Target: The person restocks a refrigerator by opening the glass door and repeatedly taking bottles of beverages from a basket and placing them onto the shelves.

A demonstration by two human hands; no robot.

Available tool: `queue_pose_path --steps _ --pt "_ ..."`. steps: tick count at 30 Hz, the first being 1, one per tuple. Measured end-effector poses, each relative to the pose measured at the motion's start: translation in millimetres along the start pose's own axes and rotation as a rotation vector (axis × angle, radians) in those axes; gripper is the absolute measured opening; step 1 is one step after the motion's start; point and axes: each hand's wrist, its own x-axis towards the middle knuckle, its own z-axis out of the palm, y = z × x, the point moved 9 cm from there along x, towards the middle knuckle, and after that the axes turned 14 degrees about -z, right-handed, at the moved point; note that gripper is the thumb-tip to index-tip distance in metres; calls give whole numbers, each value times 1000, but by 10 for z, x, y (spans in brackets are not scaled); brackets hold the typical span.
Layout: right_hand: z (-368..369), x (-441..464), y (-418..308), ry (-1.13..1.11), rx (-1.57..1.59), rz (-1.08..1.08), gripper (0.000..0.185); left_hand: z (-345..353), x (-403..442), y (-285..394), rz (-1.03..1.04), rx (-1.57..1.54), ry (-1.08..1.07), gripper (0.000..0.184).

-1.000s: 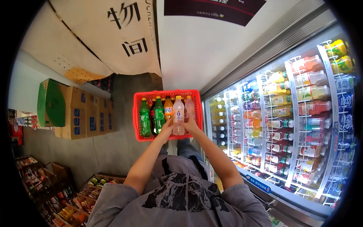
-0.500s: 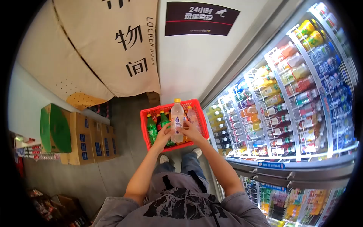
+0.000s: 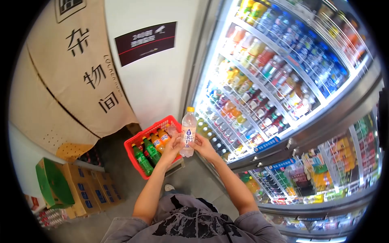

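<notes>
A clear plastic bottle (image 3: 189, 123) with a yellow cap and a white-and-purple label stands upright between my hands. My left hand (image 3: 174, 146) grips its lower left side, fingers curled round it. On the other side my right hand (image 3: 204, 148) holds the lower right. Just left of my hands is a red shopping basket (image 3: 130, 150). In it lie green soda bottles (image 3: 142, 162), orange soda bottles (image 3: 162, 136) and a clear pinkish bottle (image 3: 172, 130). My left hand partly hides the basket's right side.
A lit drinks cooler (image 3: 279, 60) with shelves of bottles rises along the right, with a lower display section (image 3: 320, 170) below. At left, cardboard boxes (image 3: 87, 190) and a green carton (image 3: 52, 182) are stacked. A beige curtain (image 3: 77, 101) hangs beside a wall sign (image 3: 146, 42).
My view has swung toward the cooler, so the basket appears farther left. The bottle, over the basket before, is now at its right, in front of the cooler. Both hands keep hold.
</notes>
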Motion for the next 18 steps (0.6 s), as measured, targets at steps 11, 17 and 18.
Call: queue_pose_path --steps 11,17,18 --pt "-1258 -1723 -1007 422 -193 -233 66 2102 -151 -338 -6 190 -330 65" --pt "-1582 -2703 -1470 606 -282 -298 66 3102 -332 -676 -44 275 -577 73" --pt "-1632 -2809 -1558 603 -281 -340 67 3253 -344 -682 -36 285 -613 73"
